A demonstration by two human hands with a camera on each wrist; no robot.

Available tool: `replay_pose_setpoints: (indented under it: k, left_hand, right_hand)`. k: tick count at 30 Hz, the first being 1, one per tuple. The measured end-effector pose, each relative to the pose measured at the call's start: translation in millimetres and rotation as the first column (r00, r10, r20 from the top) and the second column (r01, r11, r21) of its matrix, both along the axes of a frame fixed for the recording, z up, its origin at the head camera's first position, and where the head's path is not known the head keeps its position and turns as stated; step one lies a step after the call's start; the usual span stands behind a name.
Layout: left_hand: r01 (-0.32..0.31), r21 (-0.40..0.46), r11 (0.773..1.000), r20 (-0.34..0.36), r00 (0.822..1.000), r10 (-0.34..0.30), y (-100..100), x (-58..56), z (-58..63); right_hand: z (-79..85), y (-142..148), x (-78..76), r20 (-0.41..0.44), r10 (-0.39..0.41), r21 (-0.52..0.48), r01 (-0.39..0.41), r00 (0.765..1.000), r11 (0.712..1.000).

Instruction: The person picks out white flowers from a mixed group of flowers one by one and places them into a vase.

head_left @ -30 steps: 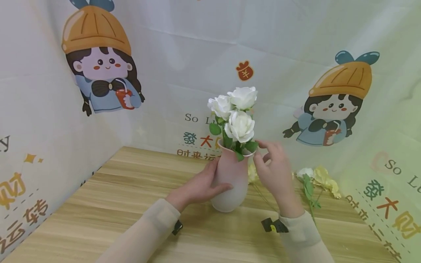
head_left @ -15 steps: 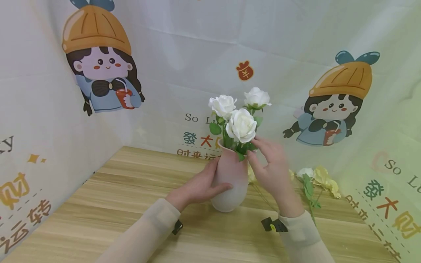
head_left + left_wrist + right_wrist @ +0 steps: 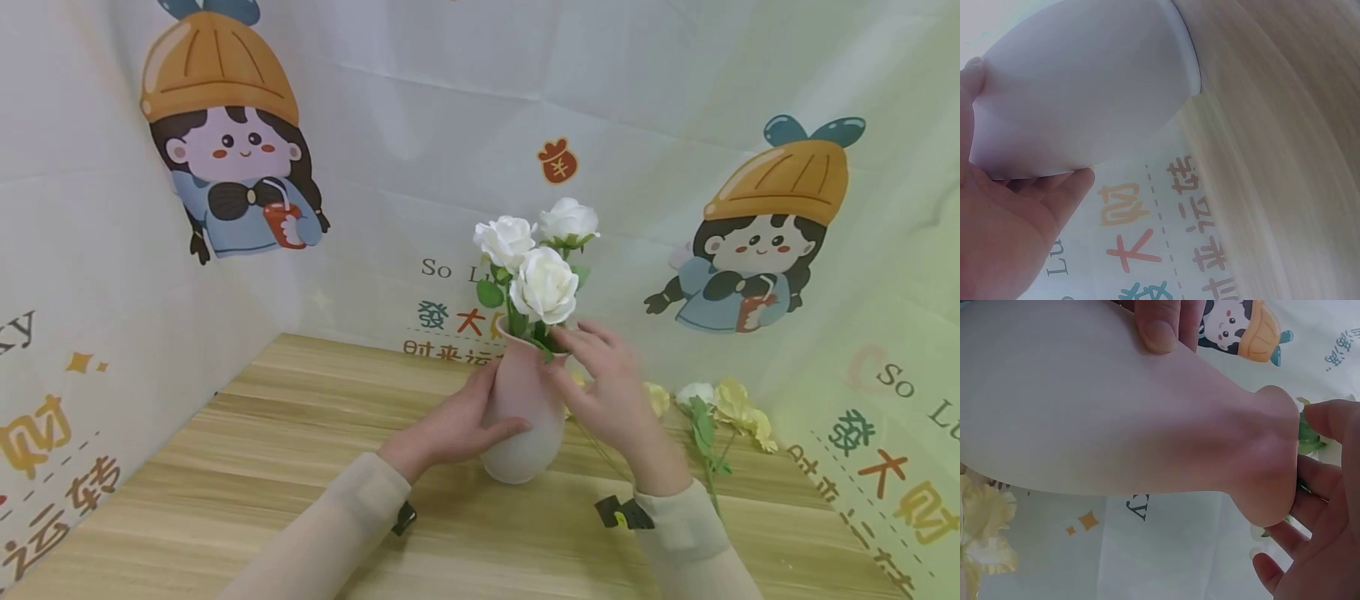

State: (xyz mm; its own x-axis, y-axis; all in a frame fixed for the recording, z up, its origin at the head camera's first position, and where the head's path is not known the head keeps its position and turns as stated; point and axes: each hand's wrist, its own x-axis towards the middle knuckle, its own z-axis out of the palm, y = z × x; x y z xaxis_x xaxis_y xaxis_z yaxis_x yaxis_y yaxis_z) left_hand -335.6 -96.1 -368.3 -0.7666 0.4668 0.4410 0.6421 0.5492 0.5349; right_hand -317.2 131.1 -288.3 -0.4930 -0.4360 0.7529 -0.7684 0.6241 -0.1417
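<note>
A frosted vase (image 3: 525, 417), white below and pink toward its flared mouth, stands upright on the wooden table. My left hand (image 3: 457, 421) grips its body from the left, thumb across the front. In the left wrist view the left hand's fingers (image 3: 1075, 190) curl beneath the pale vase wall. Three artificial white roses, including a front rose (image 3: 545, 285) and a back rose (image 3: 570, 221), rise from the mouth. My right hand (image 3: 615, 387) is at the right of the rim, its thumb and bent fingers around a leafy stem (image 3: 1310, 434); the fingertips are partly hidden.
Yellow flowers (image 3: 735, 404) and a white flower (image 3: 696, 393) lie on the table at the right, another yellow flower (image 3: 657, 398) partly behind my right hand. Printed cloth (image 3: 412, 150) hangs behind the table (image 3: 247, 467). Black straps (image 3: 626, 512) show at my wrists.
The back rose swung right, then a little back left. My right hand moved left from outside the rim to the stems in the mouth. My left hand keeps its hold on the vase.
</note>
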Motion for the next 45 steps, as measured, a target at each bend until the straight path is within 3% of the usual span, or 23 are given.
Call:
replay_pose_setpoints:
  k: [5,14,24,31,37,45]
  left_hand:
    - [0.002,0.003,1.000,0.002,1.000,-0.002,0,-1.5,0.0]
    - [0.025,0.015,1.000,-0.003,1.000,-0.025,1,-2.4,-0.7]
    - [-0.016,0.011,1.000,0.023,1.000,0.016,0,1.4,-3.8]
    - [-0.017,0.004,1.000,0.014,1.000,0.017,-1,0.8,-3.5]
    - [-0.015,0.004,1.000,0.001,1.000,0.015,-1,0.9,0.0]
    - [-0.011,-0.011,1.000,0.023,1.000,0.011,0,0.7,2.0]
  right_hand:
    - [-0.6,-1,0.0,0.000,0.025,-0.006,-0.025,1.000,1.000]
    - [1.9,9,-2.9,-0.050,0.068,-0.177,-0.076,0.996,0.981]
    - [0.3,26,-4.1,-0.059,0.052,-0.220,-0.064,0.997,0.973]
    - [-5.5,50,-7.6,-0.051,-0.022,-0.213,0.011,0.998,0.977]
    - [-18.1,74,-17.3,0.009,-0.098,-0.171,0.098,0.995,0.980]
    - [-40.1,103,-28.9,0.159,-0.224,-0.076,0.238,0.962,0.968]
